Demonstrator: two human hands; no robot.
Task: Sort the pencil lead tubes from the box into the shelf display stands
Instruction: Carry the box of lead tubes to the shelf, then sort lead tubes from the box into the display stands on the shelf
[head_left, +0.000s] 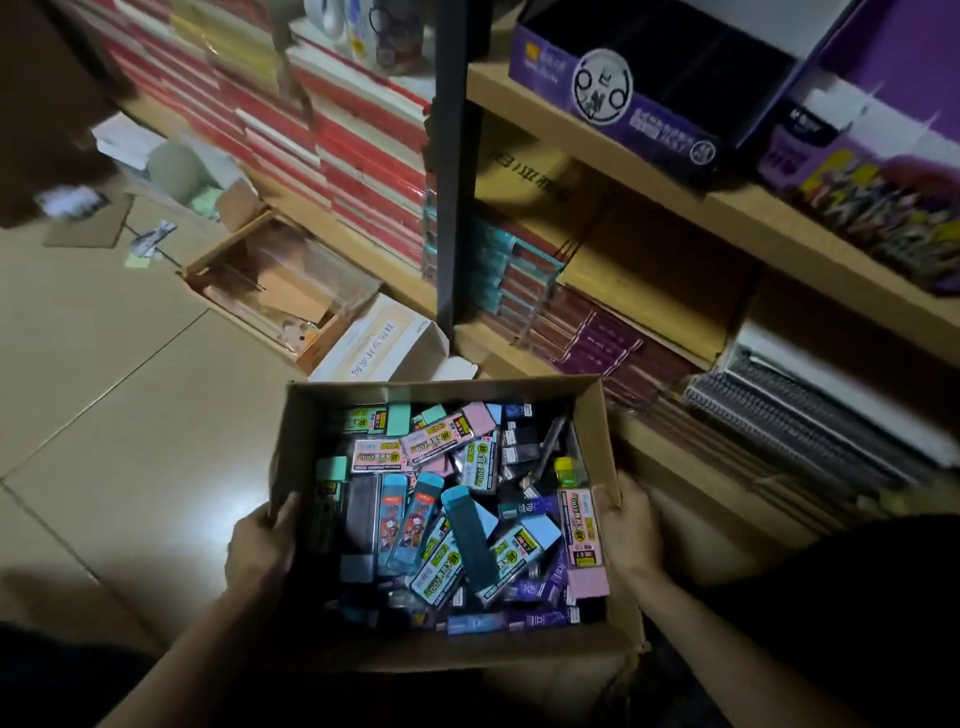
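Note:
An open cardboard box (597, 415) sits low in front of me, above the tiled floor. It is full of pencil lead tubes (457, 509) in pink, blue, mint, purple and black, lying jumbled. My left hand (262, 545) grips the box's left wall, thumb over the rim. On the opposite wall my right hand (631, 525) holds the box the same way. A purple display stand (623, 98) with dark, empty slots stands on the upper right shelf.
Wooden shelves (727, 208) to the right hold notebooks, spiral pads and a colourful card box (883, 202). Stacks of red books (353, 156) fill the left shelving past a black post (452, 156). Open cartons (280, 291) lie on the tiled floor (114, 389).

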